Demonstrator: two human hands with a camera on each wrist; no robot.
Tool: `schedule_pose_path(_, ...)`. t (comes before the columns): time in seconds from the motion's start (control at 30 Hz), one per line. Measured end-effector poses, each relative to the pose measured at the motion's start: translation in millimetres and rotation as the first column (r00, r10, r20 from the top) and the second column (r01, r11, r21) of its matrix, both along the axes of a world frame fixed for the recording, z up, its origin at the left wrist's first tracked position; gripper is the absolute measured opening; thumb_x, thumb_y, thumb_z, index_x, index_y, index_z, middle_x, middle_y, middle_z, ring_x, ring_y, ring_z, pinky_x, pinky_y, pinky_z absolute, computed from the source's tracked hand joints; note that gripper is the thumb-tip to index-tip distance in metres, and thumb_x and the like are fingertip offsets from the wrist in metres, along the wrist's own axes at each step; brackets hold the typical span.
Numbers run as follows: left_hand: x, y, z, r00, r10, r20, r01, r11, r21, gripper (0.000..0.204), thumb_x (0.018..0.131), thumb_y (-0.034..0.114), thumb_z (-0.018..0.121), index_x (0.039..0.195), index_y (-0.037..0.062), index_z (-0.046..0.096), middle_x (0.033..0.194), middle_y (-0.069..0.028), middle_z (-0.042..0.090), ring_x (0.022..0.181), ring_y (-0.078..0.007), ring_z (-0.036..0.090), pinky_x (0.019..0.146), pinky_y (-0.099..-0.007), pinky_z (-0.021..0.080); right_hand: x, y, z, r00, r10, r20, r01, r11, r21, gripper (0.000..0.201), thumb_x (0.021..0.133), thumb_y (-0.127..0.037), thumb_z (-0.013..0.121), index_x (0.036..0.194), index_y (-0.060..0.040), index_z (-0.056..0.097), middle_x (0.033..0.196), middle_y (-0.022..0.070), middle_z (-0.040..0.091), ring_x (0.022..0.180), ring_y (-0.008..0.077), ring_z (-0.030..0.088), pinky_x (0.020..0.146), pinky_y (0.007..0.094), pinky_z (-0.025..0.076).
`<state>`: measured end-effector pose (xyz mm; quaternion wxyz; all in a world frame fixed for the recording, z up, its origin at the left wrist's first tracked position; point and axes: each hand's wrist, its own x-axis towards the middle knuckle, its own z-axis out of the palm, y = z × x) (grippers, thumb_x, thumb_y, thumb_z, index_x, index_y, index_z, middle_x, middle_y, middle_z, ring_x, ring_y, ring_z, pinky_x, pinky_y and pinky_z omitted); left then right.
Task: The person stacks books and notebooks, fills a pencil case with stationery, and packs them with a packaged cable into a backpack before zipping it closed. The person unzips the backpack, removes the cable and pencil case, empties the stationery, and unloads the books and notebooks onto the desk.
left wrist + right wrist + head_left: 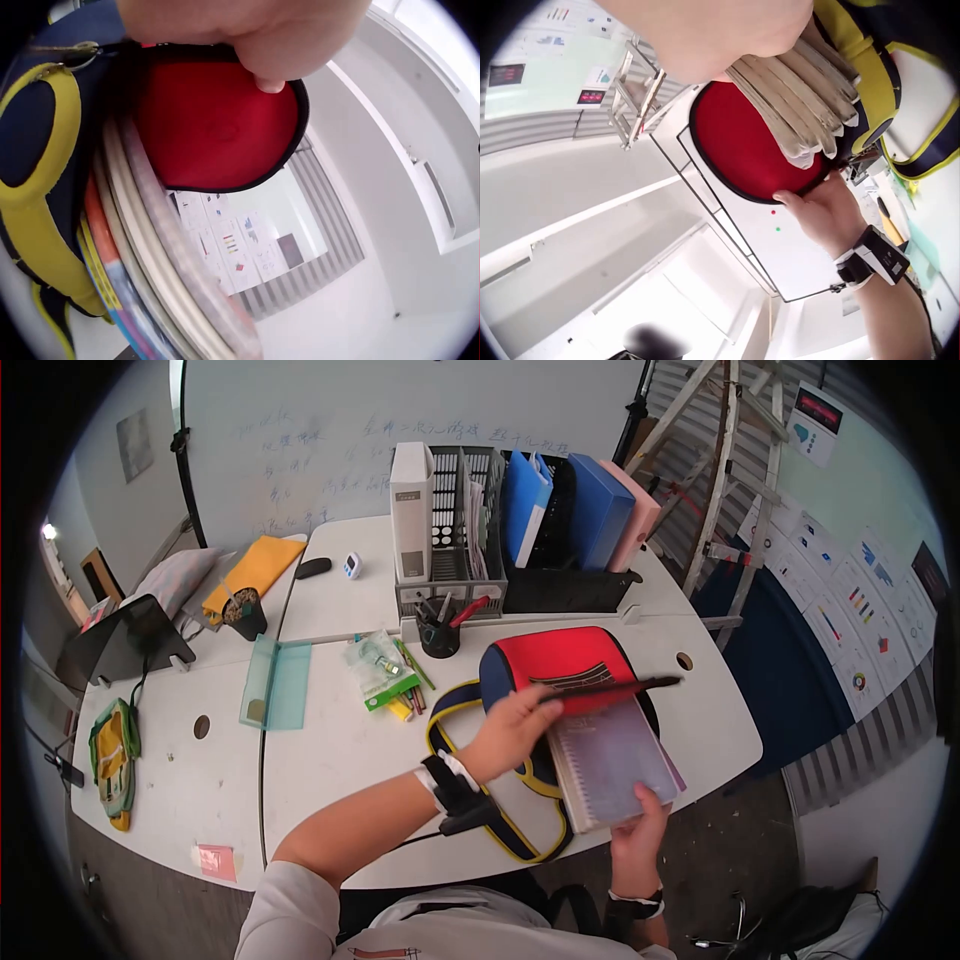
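A red and navy backpack [560,653] with yellow-edged straps lies on the table, its top flap raised. My left hand [515,730] pinches the edge of that flap, thumb on the red lining [217,127]. Below the flap, a stack of books and notebooks sticks partway out of the bag's mouth, with a pale purple spiral notebook [610,760] on top. My right hand [640,830] grips the outer end of the stack, thumb over the notebook's cover. Several page edges [795,105] show side by side in the right wrist view. The stack's inner end is hidden inside the bag.
Behind the bag stand a black pen cup [438,635] and file racks with blue folders [600,510]. Left of it lie a clear packet of stationery [382,665] and a teal case [280,685]. A green and yellow pouch [115,760] lies far left. A stepladder [715,480] stands behind the table.
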<state>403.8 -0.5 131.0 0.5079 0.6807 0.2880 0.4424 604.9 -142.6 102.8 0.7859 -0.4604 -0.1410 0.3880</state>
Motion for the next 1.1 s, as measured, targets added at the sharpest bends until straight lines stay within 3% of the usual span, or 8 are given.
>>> schedule_pose_path(0.13, 18, -31, 18, 0.908, -0.213, -0.362, 0.28, 0.949, 0.145, 0.035, 0.101, 0.018, 0.054, 0.136, 0.0203, 0.057, 0.146, -0.0031, 0.053, 0.153, -0.0318, 0.017, 0.112, -0.0675, -0.014, -4, 25, -15, 0.98, 0.156, -0.12, -0.146, 0.985, 0.093, 0.053, 0.081, -0.011, 0.065, 0.132, -0.0061, 0.052, 0.126, 0.0096, 0.061, 0.116, 0.0279, 0.061, 0.1, 0.046, 0.05)
schedule_pose_path(0.33, 32, -48, 14, 0.919, -0.17, -0.356, 0.275, 0.923, 0.27, 0.033, 0.102, 0.021, 0.051, 0.135, 0.02, 0.058, 0.146, 0.0037, 0.053, 0.154, -0.0341, 0.011, 0.111, -0.0687, -0.014, -10, 66, -36, 0.798, 0.477, -0.369, -0.273, 0.831, 0.485, 0.047, 0.089, -0.02, 0.063, 0.131, -0.0042, 0.052, 0.129, 0.0106, 0.06, 0.121, 0.028, 0.058, 0.111, 0.0461, 0.041)
schedule_pose_path(0.37, 34, -47, 9, 0.926, -0.161, -0.341, 0.26, 0.928, 0.267, 0.033, 0.102, 0.021, 0.051, 0.135, 0.0199, 0.058, 0.147, 0.0034, 0.053, 0.154, -0.0344, 0.011, 0.111, -0.0693, -0.014, 21, 80, -112, 0.72, 0.608, -0.334, -0.392, 0.754, 0.528, 0.05, 0.101, -0.033, 0.047, 0.143, -0.0046, 0.044, 0.142, 0.0144, 0.052, 0.131, 0.0301, 0.051, 0.115, 0.0493, 0.036)
schedule_pose_path(0.7, 1, -5, -11, 0.965, -0.155, -0.212, 0.196, 0.962, 0.188, 0.036, 0.097, 0.014, 0.058, 0.133, 0.0189, 0.058, 0.16, -0.0124, 0.032, 0.153, -0.0392, 0.012, 0.118, -0.059, 0.009, -9, 95, -63, 0.848, 0.529, -0.014, -0.528, 0.848, 0.045, 0.052, 0.097, -0.022, 0.065, 0.142, -0.0074, 0.044, 0.138, 0.0096, 0.053, 0.128, 0.0261, 0.053, 0.107, 0.0427, 0.045)
schedule_pose_path(0.9, -73, 7, -24, 0.991, -0.041, -0.123, 0.066, 0.977, 0.204, 0.053, 0.079, -0.002, 0.067, 0.13, 0.0125, 0.059, 0.148, -0.0145, 0.043, 0.147, -0.0316, 0.03, 0.117, -0.0449, 0.03, -20, 35, -7, 0.827, 0.441, -0.348, -0.476, 0.879, -0.018, 0.045, 0.093, -0.012, 0.063, 0.136, -0.0044, 0.051, 0.13, 0.0137, 0.06, 0.12, 0.0281, 0.059, 0.104, 0.0456, 0.049)
schedule_pose_path(0.97, -107, 25, -46, 0.95, 0.212, -0.23, -0.144, 0.949, 0.282, 0.052, 0.077, -0.004, 0.065, 0.127, 0.0108, 0.06, 0.145, -0.0156, 0.046, 0.146, -0.0334, 0.031, 0.116, -0.0457, 0.032, -38, 11, -8, 0.785, 0.532, -0.318, -0.567, 0.824, -0.02, 0.029, 0.086, 0.002, 0.056, 0.115, 0.0002, 0.061, 0.108, 0.0174, 0.067, 0.102, 0.0314, 0.067, 0.09, 0.0447, 0.056)
schedule_pose_path(1.03, -140, 49, -65, 0.798, 0.483, -0.362, -0.344, 0.857, 0.385, 0.057, 0.078, 0.002, 0.065, 0.132, 0.0143, 0.057, 0.147, -0.019, 0.043, 0.145, -0.0385, 0.031, 0.115, -0.0503, 0.033, -51, 4, -8, 0.427, 0.834, -0.349, -0.882, 0.47, 0.044, 0.004, 0.079, 0.004, 0.053, 0.08, 0.0017, 0.056, 0.075, 0.02, 0.066, 0.065, 0.0294, 0.066, 0.062, 0.0385, 0.055)
schedule_pose_path(1.1, -151, 49, -51, 0.588, 0.611, -0.531, -0.44, 0.792, 0.424, 0.061, 0.077, 0.007, 0.066, 0.136, 0.0183, 0.054, 0.149, -0.0199, 0.04, 0.144, -0.0421, 0.031, 0.113, -0.0559, 0.033, -83, 5, -11, 0.193, 0.942, -0.276, -0.98, 0.173, -0.096, 0.008, 0.089, 0.0, 0.052, 0.09, 0.0013, 0.06, 0.084, 0.0153, 0.068, 0.072, 0.0252, 0.068, 0.067, 0.0339, 0.057)
